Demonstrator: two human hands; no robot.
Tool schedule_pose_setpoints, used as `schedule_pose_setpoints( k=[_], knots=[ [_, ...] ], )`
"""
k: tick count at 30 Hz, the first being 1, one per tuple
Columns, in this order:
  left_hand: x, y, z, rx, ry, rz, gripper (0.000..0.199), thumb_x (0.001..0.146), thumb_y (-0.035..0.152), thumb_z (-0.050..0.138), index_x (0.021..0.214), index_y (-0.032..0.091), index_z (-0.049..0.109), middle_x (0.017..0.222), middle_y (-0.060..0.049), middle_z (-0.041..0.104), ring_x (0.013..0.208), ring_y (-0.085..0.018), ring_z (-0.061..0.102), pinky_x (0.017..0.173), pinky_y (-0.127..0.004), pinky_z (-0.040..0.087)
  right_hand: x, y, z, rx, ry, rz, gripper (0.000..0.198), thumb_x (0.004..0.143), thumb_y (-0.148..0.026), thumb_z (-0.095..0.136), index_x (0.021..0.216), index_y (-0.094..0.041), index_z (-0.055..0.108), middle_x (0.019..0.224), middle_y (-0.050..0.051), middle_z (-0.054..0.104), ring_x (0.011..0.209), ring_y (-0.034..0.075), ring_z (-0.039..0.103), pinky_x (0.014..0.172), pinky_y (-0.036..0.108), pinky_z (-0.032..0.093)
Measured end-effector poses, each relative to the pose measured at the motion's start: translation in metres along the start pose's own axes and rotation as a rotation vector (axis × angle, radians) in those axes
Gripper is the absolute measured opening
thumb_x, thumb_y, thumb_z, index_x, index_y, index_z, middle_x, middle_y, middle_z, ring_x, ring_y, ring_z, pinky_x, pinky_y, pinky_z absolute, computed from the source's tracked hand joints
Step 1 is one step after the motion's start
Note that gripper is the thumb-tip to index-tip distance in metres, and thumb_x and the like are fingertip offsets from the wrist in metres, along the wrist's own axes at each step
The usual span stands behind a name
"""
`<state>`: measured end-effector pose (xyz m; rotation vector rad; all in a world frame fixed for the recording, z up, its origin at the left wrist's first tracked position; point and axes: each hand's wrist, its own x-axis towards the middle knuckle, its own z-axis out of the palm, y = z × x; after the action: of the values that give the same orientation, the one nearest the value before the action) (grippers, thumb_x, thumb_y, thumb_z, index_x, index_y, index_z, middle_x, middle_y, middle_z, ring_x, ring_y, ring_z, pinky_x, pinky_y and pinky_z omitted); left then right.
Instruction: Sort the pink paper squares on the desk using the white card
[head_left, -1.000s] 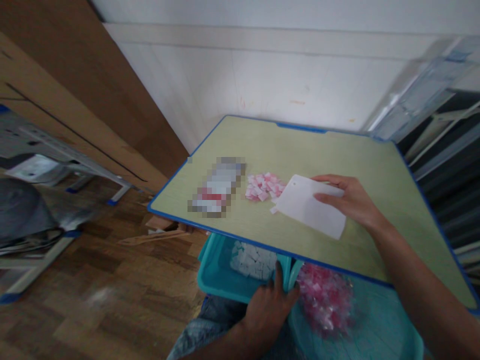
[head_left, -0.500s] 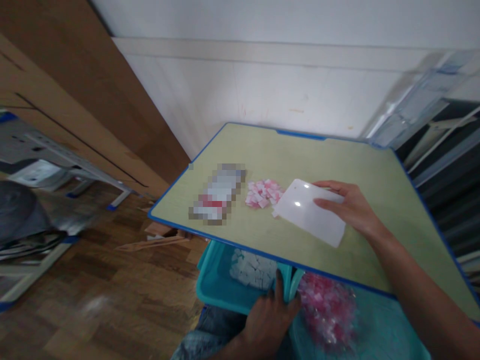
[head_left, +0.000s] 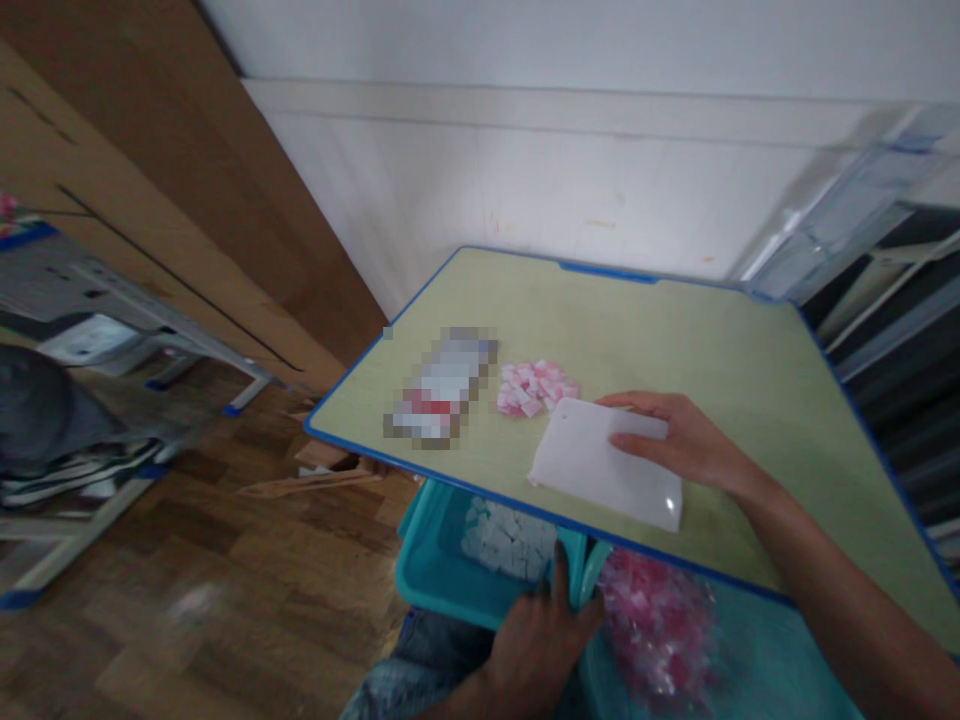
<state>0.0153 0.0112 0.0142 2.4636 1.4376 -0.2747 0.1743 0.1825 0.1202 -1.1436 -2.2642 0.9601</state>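
My right hand [head_left: 679, 440] grips a thin white plastic board [head_left: 592, 465], thumb on top and fingers behind its far edge. The board lies over the table near its front edge, with a small hole in one corner. Just beyond its left end is a pile of small pink-and-white pieces [head_left: 534, 388]. A tiny pale piece shows by the board's lower left corner. Below the table edge, my left hand [head_left: 536, 635] holds the rim of a teal basket [head_left: 427, 575], its index finger reaching inside. Small white pieces [head_left: 510, 540] lie in that basket.
The light-green table [head_left: 675, 330] has a blue rim and stands against a white wall. A blurred-out flat object [head_left: 442, 385] lies on its left. Beside the basket, a second teal container [head_left: 780, 640] holds clear-wrapped pink items [head_left: 660, 620]. A large cardboard box [head_left: 187, 200] stands left.
My right hand has brought the white board toward the table's front edge and a little left, away from the pink pile. My left hand has stayed on the basket rim.
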Motion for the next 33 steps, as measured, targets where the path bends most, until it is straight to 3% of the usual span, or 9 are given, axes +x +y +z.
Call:
schedule_pose_setpoints(
  k=[3,8,12,22,28,33],
  knots=[
    [0.0,0.001,-0.001,0.002,0.007,-0.006,0.038,0.083,0.024,0.027,0.117,0.035,0.038,0.127,-0.021,0.039,0.068,-0.019,0.061,0.051,-0.033,0.05,0.0,-0.002,0.001,-0.003,0.012,-0.025,0.034,0.069,-0.028,0.057,0.102,-0.019,0.06,0.103,0.005,0.062,0.089,0.018,0.058,0.075,0.029,0.046],
    [-0.001,0.001,0.0,0.016,0.019,-0.005,0.04,0.083,0.024,0.03,0.121,0.034,0.035,0.127,-0.022,0.039,0.068,-0.019,0.061,0.051,-0.033,0.05,-0.003,0.0,-0.007,0.137,0.005,0.07,0.036,0.067,-0.032,0.059,0.1,-0.017,0.06,0.088,0.004,0.066,0.07,0.016,0.061,0.058,0.025,0.048],
    [-0.002,0.001,0.003,0.022,0.031,-0.002,0.039,0.083,0.024,0.031,0.12,0.035,0.036,0.127,-0.022,0.038,0.068,-0.019,0.061,0.051,-0.033,0.05,-0.002,0.004,-0.009,0.128,-0.001,0.108,0.034,0.065,-0.027,0.06,0.097,-0.016,0.061,0.092,0.004,0.065,0.074,0.016,0.061,0.061,0.025,0.049],
    [-0.002,0.001,0.006,0.054,0.042,-0.006,0.04,0.083,0.023,0.028,0.121,0.035,0.033,0.127,-0.022,0.037,0.067,-0.018,0.061,0.05,-0.032,0.05,-0.002,0.003,-0.016,-0.024,0.183,0.163,0.034,0.063,-0.03,0.06,0.094,-0.016,0.063,0.082,0.003,0.066,0.065,0.016,0.06,0.054,0.024,0.047],
    [-0.002,0.002,0.005,0.062,0.051,-0.012,0.039,0.084,0.023,0.027,0.121,0.034,0.033,0.126,-0.022,0.039,0.067,-0.018,0.061,0.05,-0.031,0.05,-0.003,-0.003,-0.006,0.093,0.112,0.156,0.037,0.065,-0.031,0.059,0.099,-0.016,0.06,0.081,0.004,0.066,0.062,0.015,0.06,0.051,0.023,0.046],
    [-0.002,0.002,0.002,0.054,0.025,0.005,0.04,0.083,0.023,0.028,0.122,0.032,0.032,0.127,-0.023,0.037,0.069,-0.018,0.061,0.052,-0.032,0.05,-0.001,-0.006,0.003,0.047,0.043,0.087,0.034,0.066,-0.027,0.058,0.098,-0.017,0.061,0.092,0.004,0.065,0.074,0.017,0.061,0.061,0.026,0.047]
  ],
)
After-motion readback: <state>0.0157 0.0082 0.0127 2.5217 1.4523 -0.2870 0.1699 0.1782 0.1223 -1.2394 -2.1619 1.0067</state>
